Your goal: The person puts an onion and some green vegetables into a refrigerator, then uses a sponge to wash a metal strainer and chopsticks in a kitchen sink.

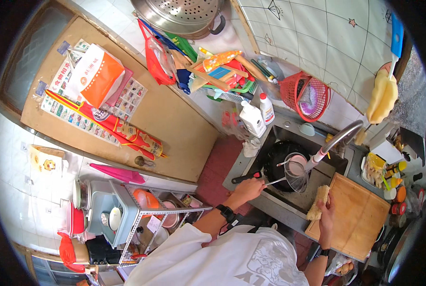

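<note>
My left hand (pixel 250 188) grips the handle of a wire mesh skimmer (pixel 296 175), held over a black frying pan (pixel 278 162) in the sink (pixel 322 177). Behind the mesh a pink bowl or cup shows in the pan. The faucet (pixel 336 139) points down at the skimmer; whether water runs is hard to tell. My right hand (pixel 326 211) holds a pale loofah sponge (pixel 319 202) at the sink's right edge, above the corner of a wooden cutting board (pixel 356 216).
White bottles (pixel 253 119) stand at the sink's far left corner. A red plastic basket (pixel 305 95) hangs behind the sink. Spice jars (pixel 397 208) line the counter at right. A metal shelf (pixel 140 214) stands at left.
</note>
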`<action>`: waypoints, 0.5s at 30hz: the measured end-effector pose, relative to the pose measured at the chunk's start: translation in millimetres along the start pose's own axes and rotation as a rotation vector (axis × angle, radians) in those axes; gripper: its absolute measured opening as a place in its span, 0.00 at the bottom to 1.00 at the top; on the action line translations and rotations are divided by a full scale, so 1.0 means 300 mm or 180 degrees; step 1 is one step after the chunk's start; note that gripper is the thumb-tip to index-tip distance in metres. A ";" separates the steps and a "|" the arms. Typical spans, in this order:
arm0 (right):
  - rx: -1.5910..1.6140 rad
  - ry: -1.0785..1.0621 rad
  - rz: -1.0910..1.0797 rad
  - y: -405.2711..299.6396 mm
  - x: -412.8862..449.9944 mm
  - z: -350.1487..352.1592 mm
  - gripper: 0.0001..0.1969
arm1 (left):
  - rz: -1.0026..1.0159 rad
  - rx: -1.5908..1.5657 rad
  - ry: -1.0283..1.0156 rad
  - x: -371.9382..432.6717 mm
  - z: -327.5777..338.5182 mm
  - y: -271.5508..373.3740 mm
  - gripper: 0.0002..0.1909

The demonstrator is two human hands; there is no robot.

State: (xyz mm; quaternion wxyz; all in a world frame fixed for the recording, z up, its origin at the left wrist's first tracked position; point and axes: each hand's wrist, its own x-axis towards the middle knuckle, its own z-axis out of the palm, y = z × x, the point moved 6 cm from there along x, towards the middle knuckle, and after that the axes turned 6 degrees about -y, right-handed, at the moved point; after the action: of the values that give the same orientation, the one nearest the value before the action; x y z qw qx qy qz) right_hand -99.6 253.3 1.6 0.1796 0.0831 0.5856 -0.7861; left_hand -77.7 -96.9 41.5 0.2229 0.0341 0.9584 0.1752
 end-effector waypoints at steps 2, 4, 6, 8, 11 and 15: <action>-0.0035 0.0343 -0.0138 0.043 -0.029 -0.052 0.25 | 0.0125 -0.0275 0.0002 -0.001 0.013 -0.001 0.15; -0.0598 0.0401 -0.0411 0.151 0.080 -0.022 0.22 | -0.0071 -0.0592 -0.0201 0.009 -0.020 -0.075 0.17; -0.0896 0.0369 -0.0248 0.235 0.065 -0.120 0.16 | -0.0103 -0.0685 -0.0212 0.012 0.007 -0.048 0.16; -0.1835 0.0241 -0.0065 0.171 0.156 0.032 0.16 | -0.0074 -0.0492 -0.0035 0.001 0.017 -0.084 0.12; -0.2334 0.0443 -0.0700 0.082 0.160 0.141 0.22 | -0.0064 -0.0486 -0.0100 -0.023 -0.037 -0.082 0.13; -0.2703 0.0636 -0.0988 0.080 0.227 0.179 0.23 | 0.0235 -0.0772 -0.0149 -0.002 -0.021 -0.048 0.12</action>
State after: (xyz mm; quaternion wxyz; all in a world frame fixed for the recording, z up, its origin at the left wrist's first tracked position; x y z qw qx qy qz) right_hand -149.0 183.6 -27.0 0.0207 -0.0111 0.8756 -0.4824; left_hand -79.8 -112.5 41.8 0.2412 0.0461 0.9227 0.2970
